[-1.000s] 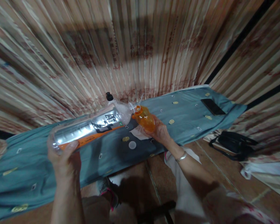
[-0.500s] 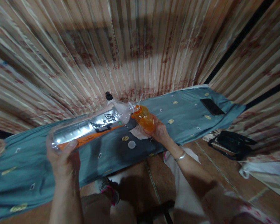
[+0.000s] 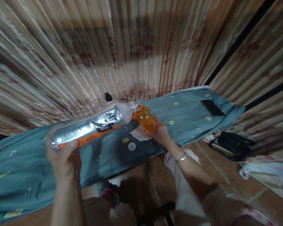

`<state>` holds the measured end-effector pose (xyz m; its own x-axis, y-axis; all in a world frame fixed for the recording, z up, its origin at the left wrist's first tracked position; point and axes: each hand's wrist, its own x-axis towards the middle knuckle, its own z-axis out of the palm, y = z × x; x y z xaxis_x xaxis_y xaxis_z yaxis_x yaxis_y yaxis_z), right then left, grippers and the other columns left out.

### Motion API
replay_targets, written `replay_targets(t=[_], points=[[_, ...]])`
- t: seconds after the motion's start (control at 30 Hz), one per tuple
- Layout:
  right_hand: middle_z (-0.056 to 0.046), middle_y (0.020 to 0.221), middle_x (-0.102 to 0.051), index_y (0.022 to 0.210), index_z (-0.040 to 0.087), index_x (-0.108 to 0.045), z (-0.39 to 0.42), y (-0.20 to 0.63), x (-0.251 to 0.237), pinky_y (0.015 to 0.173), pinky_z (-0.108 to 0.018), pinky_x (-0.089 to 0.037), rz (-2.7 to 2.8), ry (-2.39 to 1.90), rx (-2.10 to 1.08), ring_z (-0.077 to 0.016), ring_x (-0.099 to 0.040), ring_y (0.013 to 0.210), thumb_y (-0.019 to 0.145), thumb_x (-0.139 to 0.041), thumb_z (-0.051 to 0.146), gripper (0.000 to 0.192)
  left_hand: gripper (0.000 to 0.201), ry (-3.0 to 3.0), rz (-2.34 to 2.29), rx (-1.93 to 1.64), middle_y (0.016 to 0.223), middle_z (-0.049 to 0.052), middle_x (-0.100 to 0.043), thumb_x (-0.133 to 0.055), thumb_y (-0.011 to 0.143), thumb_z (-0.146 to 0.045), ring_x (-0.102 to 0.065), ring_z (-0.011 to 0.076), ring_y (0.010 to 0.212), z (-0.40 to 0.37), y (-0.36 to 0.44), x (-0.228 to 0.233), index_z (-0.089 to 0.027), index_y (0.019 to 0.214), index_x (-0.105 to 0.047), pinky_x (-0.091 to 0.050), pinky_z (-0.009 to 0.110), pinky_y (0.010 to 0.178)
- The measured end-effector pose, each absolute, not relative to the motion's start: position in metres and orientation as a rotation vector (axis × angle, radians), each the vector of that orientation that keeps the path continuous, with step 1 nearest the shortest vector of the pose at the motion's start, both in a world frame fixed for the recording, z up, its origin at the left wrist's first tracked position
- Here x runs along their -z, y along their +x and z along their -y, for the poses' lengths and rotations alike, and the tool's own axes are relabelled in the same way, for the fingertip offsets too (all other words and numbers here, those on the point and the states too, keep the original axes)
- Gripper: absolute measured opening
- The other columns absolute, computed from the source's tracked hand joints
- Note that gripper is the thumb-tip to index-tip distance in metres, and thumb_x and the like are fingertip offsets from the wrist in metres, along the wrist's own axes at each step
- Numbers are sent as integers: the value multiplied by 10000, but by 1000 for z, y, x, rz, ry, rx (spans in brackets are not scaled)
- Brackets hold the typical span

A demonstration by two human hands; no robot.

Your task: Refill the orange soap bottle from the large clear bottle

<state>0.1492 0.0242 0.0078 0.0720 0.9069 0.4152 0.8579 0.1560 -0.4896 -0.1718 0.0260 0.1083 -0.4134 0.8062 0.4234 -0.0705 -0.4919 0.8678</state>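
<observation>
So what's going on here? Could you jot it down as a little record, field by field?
left hand: grips base of big bottle, tipped sideways
right hand: holds small orange bottle
mouths: big bottle's neck meets the orange one's
surface: blue cloth
also there: black cap, white lid, phone, black bag

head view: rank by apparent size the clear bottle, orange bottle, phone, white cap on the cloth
1. clear bottle, though nearness to the camera enlarges it
2. orange bottle and phone: look alike, not ranked
3. white cap
</observation>
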Motion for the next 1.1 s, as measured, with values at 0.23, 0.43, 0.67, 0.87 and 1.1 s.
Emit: replay_targets(t=[0.23,0.43,0.67,0.87,1.1], points=[[-245,1216,-708,1378,95,-512,-25,149,-6,971,-533,-602,1751,-1653,-102,-377,-699,1137,836,-701,494,700,487,1307,-1135,-1925,939,2,-612,-866,491,-340,-630,230,957,-26,-176,-108,-227,916,-656,-471,493,1048],[-259,1234,-704,1362,90,-521,-25,148,-7,957,-539,-605,1734,-1688,-91,-385,-703,1136,832,-691,532,711,524,1257,-1124,-1969,973,3,-628,-888,444,-332,-641,251,985,-24,-173,-111,-232,902,-654,-438,526,1088],[-223,1174,-719,1271,130,-596,-23,143,-18,934,-511,-619,1755,-1729,-77,-375,-718,1078,870,-649,516,559,582,1229,-1151,-1943,994,8,-663,-917,420,-369,-649,264,1011,-22,-173,-111,-244,934,-674,-397,558,1131],[-242,1226,-701,1287,105,-579,-24,144,-14,974,-504,-602,1751,-1729,-86,-372,-701,1131,847,-677,486,590,597,1183,-1126,-1967,995,5,-646,-924,391,-321,-631,239,991,-21,-174,-110,-238,927,-673,-410,515,1118],[-269,1255,-689,1394,57,-478,-26,149,-4,981,-522,-591,1758,-1688,-71,-380,-700,1144,822,-712,518,772,580,1292,-1163,-1940,1014,8,-644,-894,463,-357,-635,243,1013,-24,-179,-105,-246,989,-674,-444,499,1094]])
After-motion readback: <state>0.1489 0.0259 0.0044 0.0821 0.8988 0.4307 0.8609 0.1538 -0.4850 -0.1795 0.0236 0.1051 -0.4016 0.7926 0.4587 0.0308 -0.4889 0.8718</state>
